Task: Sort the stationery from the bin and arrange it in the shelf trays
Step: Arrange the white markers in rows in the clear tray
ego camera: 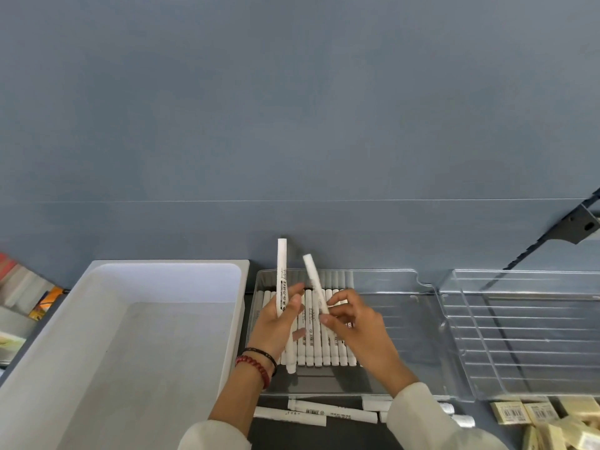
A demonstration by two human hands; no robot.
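My left hand (279,323) grips a white marker (281,271) that stands nearly upright above the clear tray (396,280). My right hand (354,319) pinches a second white marker (313,277), tilted to the left, between thumb and fingers. Both hands hover over a row of several white markers (321,352) lying side by side in the left part of that tray. The white bin (136,319) sits to the left and looks empty where I can see it.
A second clear tray (519,319) stands to the right. Loose white markers (311,412) lie on the dark shelf in front of the tray. Yellow packets (532,414) sit at the bottom right. Coloured packs (29,290) lie at far left. A blue-grey wall rises behind.
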